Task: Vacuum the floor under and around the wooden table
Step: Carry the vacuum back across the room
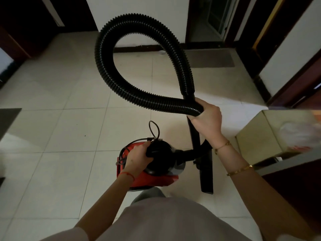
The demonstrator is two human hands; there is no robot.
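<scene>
Vacuum (152, 164) hangs low at centre from my left hand (139, 158) gripping its handle; my right hand (206, 117) clasps hose (121, 80) and wand (196, 141), long axis pointing down toward the floor (60, 127).

Pale tiled floor (69, 122); grey mat (210, 58) by doorway.

Single head-worn view, looking steeply down, close above tiled floor (69, 129)

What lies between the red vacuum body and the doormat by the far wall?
In the head view, bare tiled floor separates vacuum body from doormat; only the black hose loops above it.
</scene>
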